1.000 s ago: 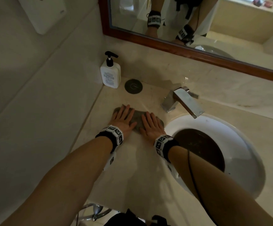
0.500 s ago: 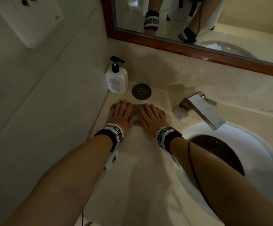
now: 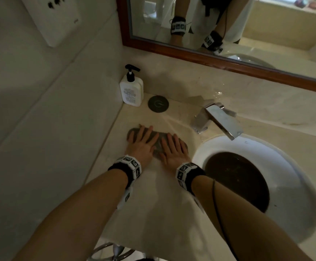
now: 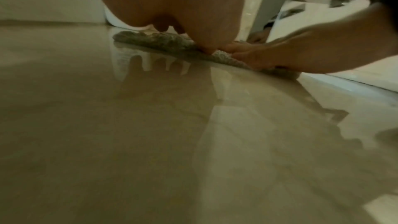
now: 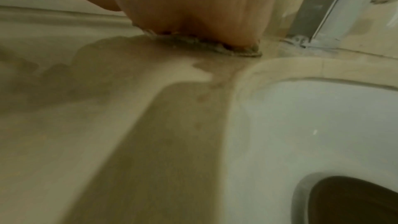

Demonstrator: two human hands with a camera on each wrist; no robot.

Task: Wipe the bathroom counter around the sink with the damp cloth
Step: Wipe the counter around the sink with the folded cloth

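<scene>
Over the last second the two hands and the cloth have slid back from the far wall toward the person: half a second ago the fingertips lay just short of the round dark disc, and now a clear band of counter [image 3: 153, 194] shows between them, so the stroke appears to be on its return pull and this left strip looks largely covered. From the left, a tiled side wall [image 3: 40, 129] closes off the counter, and a white pump bottle [image 3: 131, 91] stands in the back corner with the round dark disc [image 3: 158, 103] just beside it; both would block a push into that corner. The left hand [image 3: 141, 144] lies flat with fingers spread, pressing the left half of the damp cloth [image 3: 158, 143]; the right hand [image 3: 173, 150] does the same on the right half, fingers straight and slightly fanned. Neither hand pinches the fabric. The cloth lies flat on the counter left of the sink [image 3: 304, 185], near its rim. Further right, the chrome faucet [image 3: 219, 120] juts over the basin, and the counter behind and beyond it is probably still to do.
</scene>
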